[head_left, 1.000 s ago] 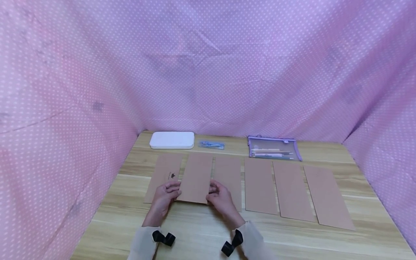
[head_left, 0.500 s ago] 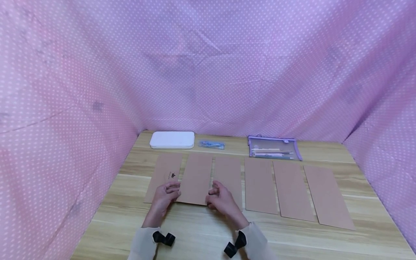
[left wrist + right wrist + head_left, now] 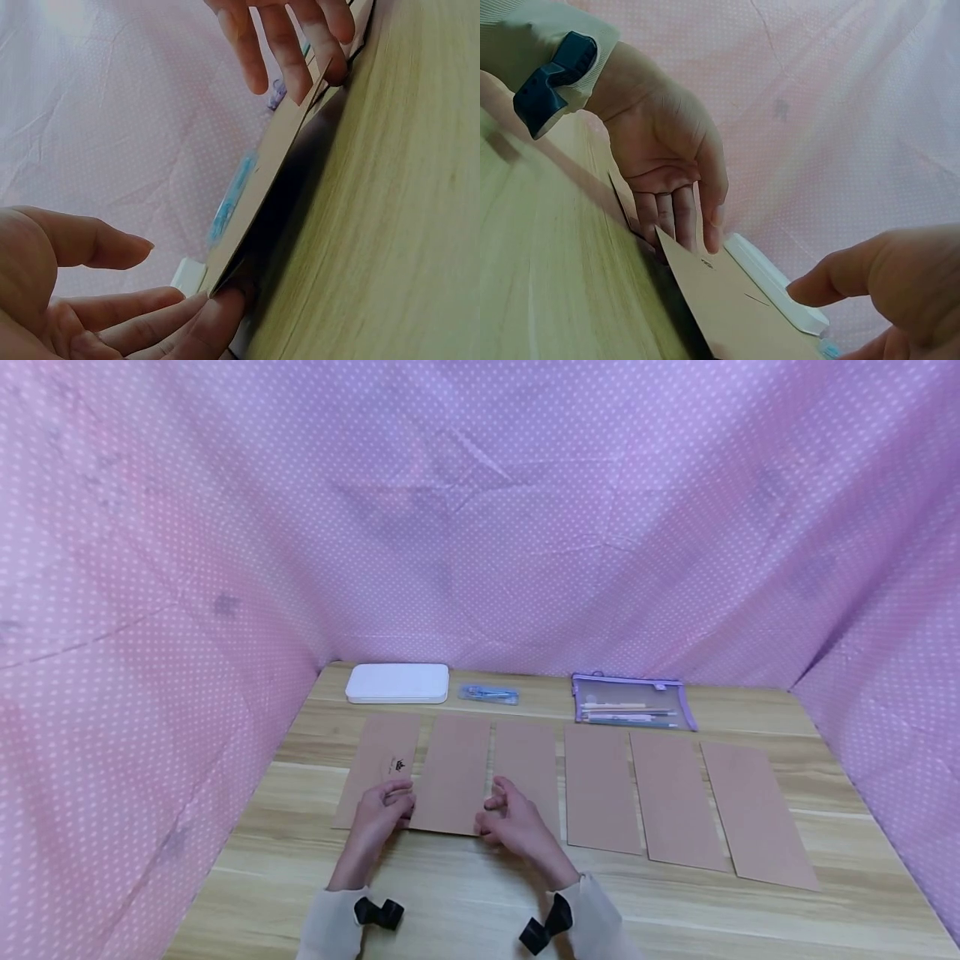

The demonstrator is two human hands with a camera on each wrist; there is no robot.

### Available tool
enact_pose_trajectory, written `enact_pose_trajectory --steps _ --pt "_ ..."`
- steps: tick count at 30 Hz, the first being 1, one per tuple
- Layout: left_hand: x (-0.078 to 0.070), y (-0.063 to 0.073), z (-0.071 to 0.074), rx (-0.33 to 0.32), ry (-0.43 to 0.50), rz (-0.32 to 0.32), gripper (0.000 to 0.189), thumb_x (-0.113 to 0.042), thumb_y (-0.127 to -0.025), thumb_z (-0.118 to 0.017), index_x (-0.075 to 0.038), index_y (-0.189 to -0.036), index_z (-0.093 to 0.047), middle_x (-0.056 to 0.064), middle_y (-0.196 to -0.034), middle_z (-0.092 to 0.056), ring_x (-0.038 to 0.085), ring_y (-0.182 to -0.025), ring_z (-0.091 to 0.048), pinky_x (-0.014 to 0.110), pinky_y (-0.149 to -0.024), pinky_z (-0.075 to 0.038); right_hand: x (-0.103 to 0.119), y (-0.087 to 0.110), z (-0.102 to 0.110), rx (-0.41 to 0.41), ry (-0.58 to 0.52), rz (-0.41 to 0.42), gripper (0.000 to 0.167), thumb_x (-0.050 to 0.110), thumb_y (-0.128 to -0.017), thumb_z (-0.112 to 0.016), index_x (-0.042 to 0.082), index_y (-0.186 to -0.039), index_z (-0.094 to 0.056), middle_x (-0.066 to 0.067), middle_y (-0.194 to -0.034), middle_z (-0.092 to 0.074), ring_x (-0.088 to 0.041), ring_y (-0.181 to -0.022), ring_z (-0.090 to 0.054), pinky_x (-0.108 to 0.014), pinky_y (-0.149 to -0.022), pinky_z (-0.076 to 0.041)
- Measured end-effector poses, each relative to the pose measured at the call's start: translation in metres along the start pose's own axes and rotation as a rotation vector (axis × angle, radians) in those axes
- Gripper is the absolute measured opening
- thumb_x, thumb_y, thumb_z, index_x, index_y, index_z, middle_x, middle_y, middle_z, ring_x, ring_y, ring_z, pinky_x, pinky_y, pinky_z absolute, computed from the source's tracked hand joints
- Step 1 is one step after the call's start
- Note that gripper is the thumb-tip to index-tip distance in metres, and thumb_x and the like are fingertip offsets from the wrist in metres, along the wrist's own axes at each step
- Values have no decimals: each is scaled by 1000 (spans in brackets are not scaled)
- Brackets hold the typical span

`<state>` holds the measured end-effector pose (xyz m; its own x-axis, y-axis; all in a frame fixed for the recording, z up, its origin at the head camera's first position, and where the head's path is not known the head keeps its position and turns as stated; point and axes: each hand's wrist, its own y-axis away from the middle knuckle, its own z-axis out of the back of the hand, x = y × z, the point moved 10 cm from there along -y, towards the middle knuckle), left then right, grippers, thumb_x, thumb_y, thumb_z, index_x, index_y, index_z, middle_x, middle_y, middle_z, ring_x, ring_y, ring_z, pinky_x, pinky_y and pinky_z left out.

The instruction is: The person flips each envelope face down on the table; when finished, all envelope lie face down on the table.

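Thin brown kraft-cover notebooks lie side by side in a row. Between my hands is the second notebook from the left [image 3: 452,772], its near edge slightly raised in the left wrist view. At its left near corner, my left hand [image 3: 378,818] touches the edge with its fingers, the thumb held off the cover. My right hand [image 3: 519,827] has its fingers at the right near corner, over the third notebook [image 3: 527,756]; its thumb [image 3: 847,270] stands apart from the cover in the right wrist view. The leftmost notebook [image 3: 378,747] bears a small black crown print.
Three more brown notebooks [image 3: 602,789] continue the row to the right. Behind the row lie a white flat case [image 3: 397,682], a small blue packet [image 3: 489,694] and a purple-edged mesh pouch [image 3: 633,697] with pencils. Pink dotted cloth [image 3: 480,527] encloses the wooden table [image 3: 450,902].
The second notebook's near edge has come down toward the table. My right thumb and fingers have loosened and the hand has shifted slightly right; my left fingers have eased off a little.
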<state>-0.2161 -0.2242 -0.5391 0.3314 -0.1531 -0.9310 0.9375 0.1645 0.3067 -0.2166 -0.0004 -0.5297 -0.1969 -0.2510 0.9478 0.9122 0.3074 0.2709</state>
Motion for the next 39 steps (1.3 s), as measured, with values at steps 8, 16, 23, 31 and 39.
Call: enact_pose_trajectory --steps 8,16,23,31,39 --pt "-4 1 2 -24 -52 -29 35 -2 -94 -58 12 -126 -59 25 -105 -74 11 -70 -62 21 -55 -52 2 2 -2 28 22 -5 78 14 -90 -68 -2 -154 -27 -22 -121 -59 -19 -79 -70 -34 -65 -60" --pt "-8 3 4 -39 -97 -65 32 -2 -93 -60 12 -121 -62 26 -100 -75 15 -68 -67 23 -57 -56 5 3 -1 27 41 -1 74 13 -91 -68 -1 -152 -31 -22 -121 -60 -19 -80 -70 -35 -64 -60" --pt "-10 4 9 -64 -112 -53 33 -3 -93 -61 11 -122 -62 25 -98 -74 16 -71 -68 26 -63 -59 6 3 -2 38 56 3 72 15 -92 -68 -1 -152 -32 -24 -125 -59 -20 -82 -70 -34 -63 -60" --pt "-21 1 37 -219 -104 -153 26 -5 -91 -64 6 -115 -68 22 -93 -76 7 -67 -66 18 -59 -54 14 0 -12 79 78 135 66 11 -92 -67 -4 -148 -37 -30 -132 -58 -26 -97 -68 -33 -70 -61" --pt "-22 2 69 -387 -113 -198 23 -10 -92 -64 2 -111 -71 21 -104 -74 -5 -74 -60 10 -67 -49 21 -3 -25 82 129 239 60 13 -95 -66 -3 -147 -41 -26 -131 -60 -38 -113 -66 -44 -90 -59"
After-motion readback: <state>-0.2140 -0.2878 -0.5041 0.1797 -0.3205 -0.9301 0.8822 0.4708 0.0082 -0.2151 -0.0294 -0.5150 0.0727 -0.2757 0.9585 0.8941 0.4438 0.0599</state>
